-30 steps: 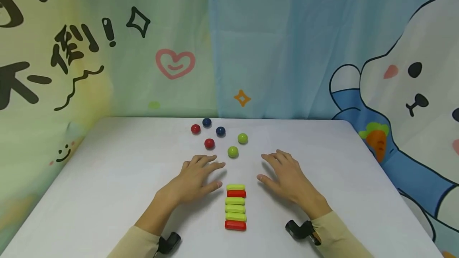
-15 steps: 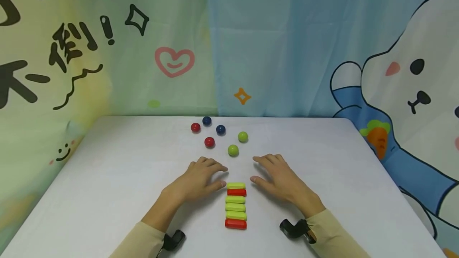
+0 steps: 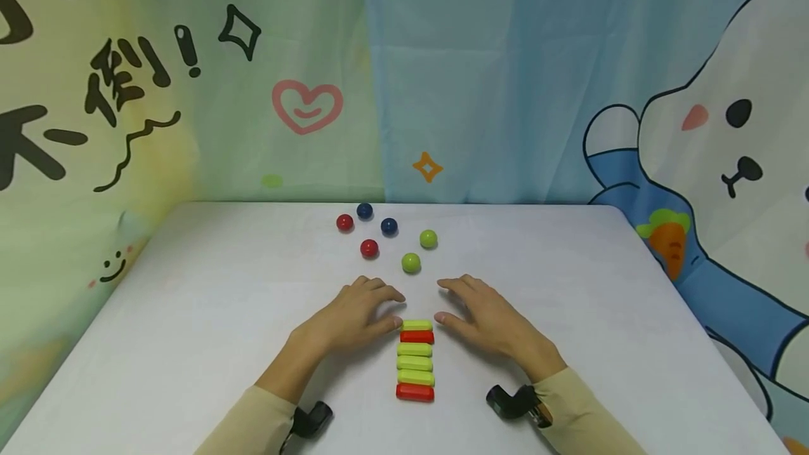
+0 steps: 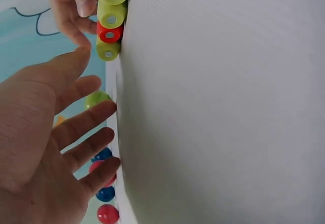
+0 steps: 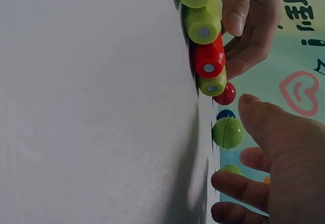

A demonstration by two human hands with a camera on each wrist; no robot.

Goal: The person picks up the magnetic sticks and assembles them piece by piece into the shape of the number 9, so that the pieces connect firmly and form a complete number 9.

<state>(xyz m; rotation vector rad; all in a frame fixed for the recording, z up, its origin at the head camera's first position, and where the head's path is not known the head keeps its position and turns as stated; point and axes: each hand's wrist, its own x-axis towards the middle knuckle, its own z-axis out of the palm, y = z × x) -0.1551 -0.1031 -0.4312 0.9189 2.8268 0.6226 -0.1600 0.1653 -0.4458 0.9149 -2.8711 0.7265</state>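
A column of short plastic rods, yellow-green (image 3: 414,363) and red (image 3: 415,392), lies side by side between my hands. Silvery discs show in the rod ends in both wrist views, as on the red rod (image 5: 208,61). My left hand (image 3: 354,318) is to the left, fingers spread and relaxed, its thumb tip right at the farthest green rod (image 3: 416,325). On the other side my right hand (image 3: 496,321) is likewise spread, thumb tip just short of that rod's right end. Neither hand grips anything. Beyond the fingertips are two green balls (image 3: 411,263), two red balls (image 3: 369,249) and two dark blue balls (image 3: 389,227).
The white table (image 3: 202,300) runs back to a printed curtain (image 3: 474,90) along its far edge. Black wrist cameras sit at both cuffs, the left camera (image 3: 312,419) and the right camera (image 3: 510,402), low over the tabletop.
Both hands have moved inward toward the far end of the rod column, the right hand shifting farther left. The rods and balls keep their arrangement; the head view has tilted slightly.
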